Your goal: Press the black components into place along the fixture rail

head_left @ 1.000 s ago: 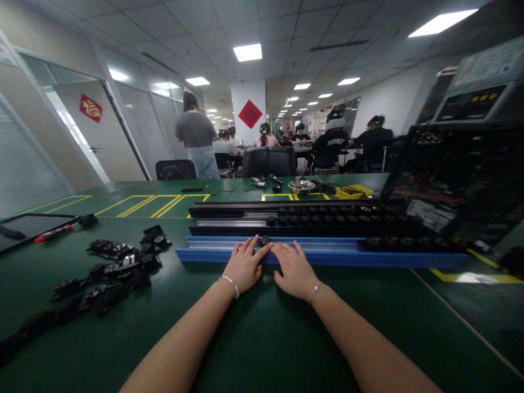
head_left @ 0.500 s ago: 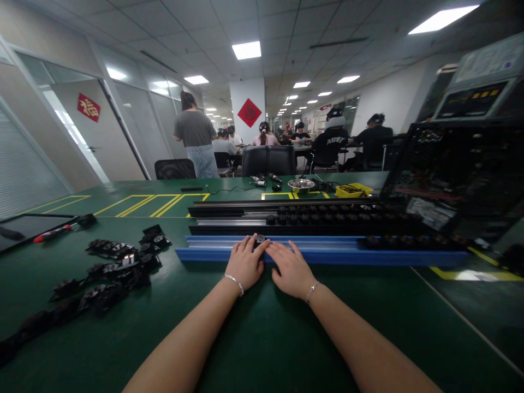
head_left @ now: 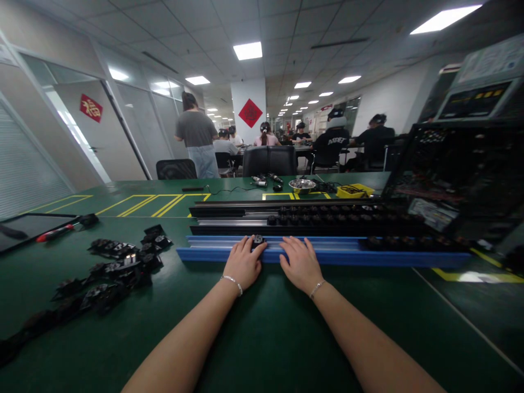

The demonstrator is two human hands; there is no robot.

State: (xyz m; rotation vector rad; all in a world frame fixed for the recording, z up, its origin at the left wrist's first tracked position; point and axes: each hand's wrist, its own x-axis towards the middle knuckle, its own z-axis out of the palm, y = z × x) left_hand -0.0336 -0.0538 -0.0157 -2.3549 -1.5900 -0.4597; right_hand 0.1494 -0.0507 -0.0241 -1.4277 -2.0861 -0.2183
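Pinching now, L hand [head_left: 243, 266] has the small blk part [head_left: 258, 239] btwn thumb & fingers, in the blue rail [head_left: 335, 257] lying approx. parallel to the far edge of the desk [head_left: 268, 333]. R hand [head_left: 302, 265], grasping nothing, rests spread fingers on that rail, near L. More blk parts [head_left: 406, 242] fill its R end; blk pile [head_left: 123, 267] sits toward desk's L edge, yellow tray [head_left: 349, 196] near far edge.

Bright ceiling panels [head_left: 248, 51], dim, seemingly blurred edges
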